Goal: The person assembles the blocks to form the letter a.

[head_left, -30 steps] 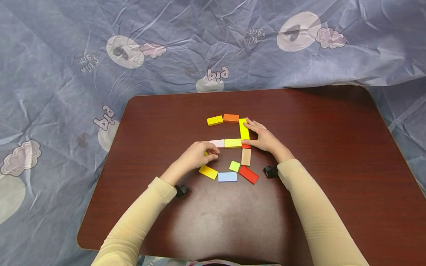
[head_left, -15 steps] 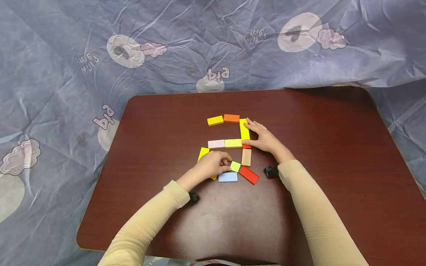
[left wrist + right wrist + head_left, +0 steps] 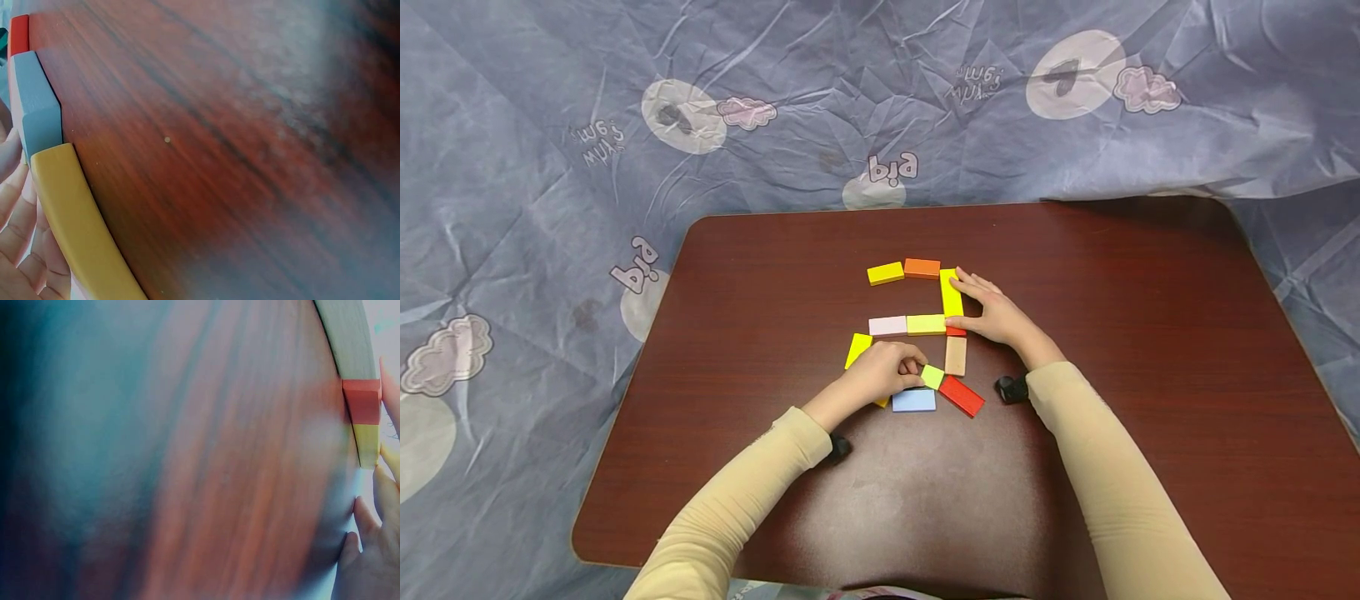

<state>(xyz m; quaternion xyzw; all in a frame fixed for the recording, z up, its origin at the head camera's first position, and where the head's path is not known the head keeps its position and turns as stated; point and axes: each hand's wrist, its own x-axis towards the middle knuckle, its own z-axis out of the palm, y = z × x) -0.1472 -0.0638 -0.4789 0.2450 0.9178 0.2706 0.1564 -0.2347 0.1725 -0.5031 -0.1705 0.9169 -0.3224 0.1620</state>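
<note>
In the head view my left hand (image 3: 880, 371) has its thumb and forefinger at a small lime-green block (image 3: 933, 377), pinching its left side. That block lies against the upper end of a red block (image 3: 962, 397). Just below the left hand is a blue block (image 3: 913, 402); a yellow-orange one (image 3: 882, 402) is mostly hidden under the wrist. My right hand (image 3: 996, 315) rests with extended fingers along a long yellow block (image 3: 951, 292). Its thumb tip touches near the pale yellow block (image 3: 925, 325) and a partly covered red piece (image 3: 956, 331).
Flat blocks form a curved figure on the brown table (image 3: 1150, 350): yellow (image 3: 885, 273) and orange (image 3: 922, 268) on top, pink (image 3: 887, 326) midway, natural wood (image 3: 956, 356) right, yellow (image 3: 857, 347) left. A patterned blue cloth (image 3: 820, 108) hangs behind the table.
My left hand has moved right and down from the left yellow block to the lime-green one, which has shifted slightly right toward the red block. My right hand stays put.
</note>
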